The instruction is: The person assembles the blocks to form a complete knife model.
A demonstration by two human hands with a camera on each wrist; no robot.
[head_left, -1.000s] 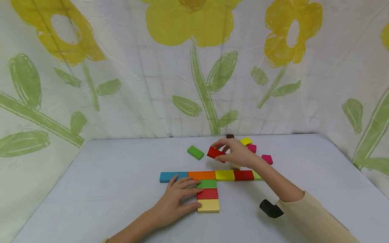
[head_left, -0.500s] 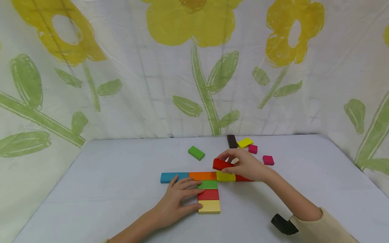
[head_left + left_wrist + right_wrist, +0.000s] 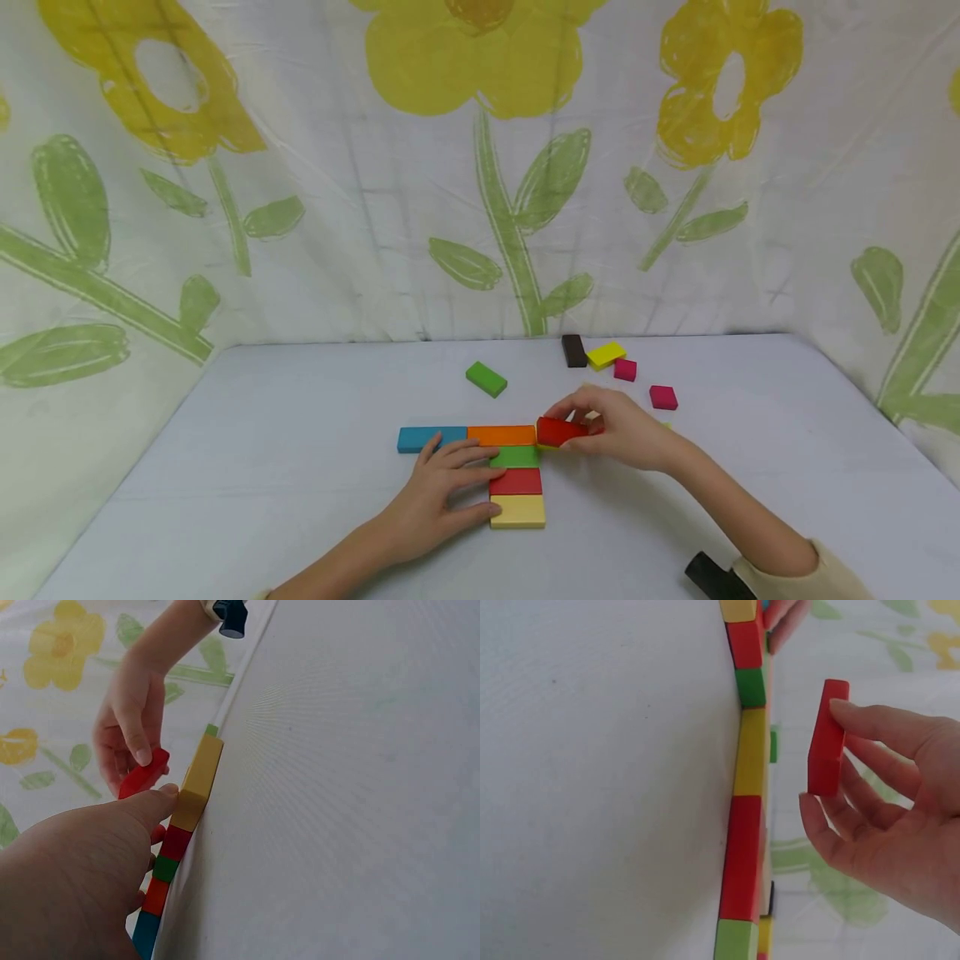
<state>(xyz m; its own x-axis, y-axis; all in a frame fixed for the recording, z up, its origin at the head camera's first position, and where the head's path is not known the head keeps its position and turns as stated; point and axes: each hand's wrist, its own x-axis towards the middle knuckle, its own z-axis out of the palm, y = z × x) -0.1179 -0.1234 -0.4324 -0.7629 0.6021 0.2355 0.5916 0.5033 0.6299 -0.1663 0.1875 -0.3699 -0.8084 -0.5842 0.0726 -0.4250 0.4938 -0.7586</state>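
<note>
My right hand [image 3: 618, 432] pinches a red block [image 3: 558, 432] between thumb and fingers, held above the row. In the right wrist view a gap shows between it and the yellow block [image 3: 750, 752], the lying red block [image 3: 742, 855] and the light green block [image 3: 736, 941]. My left hand [image 3: 427, 496] lies with fingers spread over the blocks' left side. Its thumb touches the cream block [image 3: 517, 512]; other fingers reach the red block [image 3: 519, 482] and green block [image 3: 517, 457]. The orange block [image 3: 502, 435] and blue block [image 3: 420, 439] lie in the crosswise row, blue partly covered.
Beyond the row lie a loose green block [image 3: 486, 378], a dark brown block [image 3: 574, 351], a yellow block [image 3: 606, 355] and two magenta blocks, one nearer [image 3: 663, 397] and one farther [image 3: 625, 369]. A flower-painted cloth [image 3: 337, 208] hangs behind the white table [image 3: 262, 433].
My right hand has brought the red block nearer and slightly rightward, from behind the row to above its yellow block. The dark brown block has come into full view. My left hand stays put.
</note>
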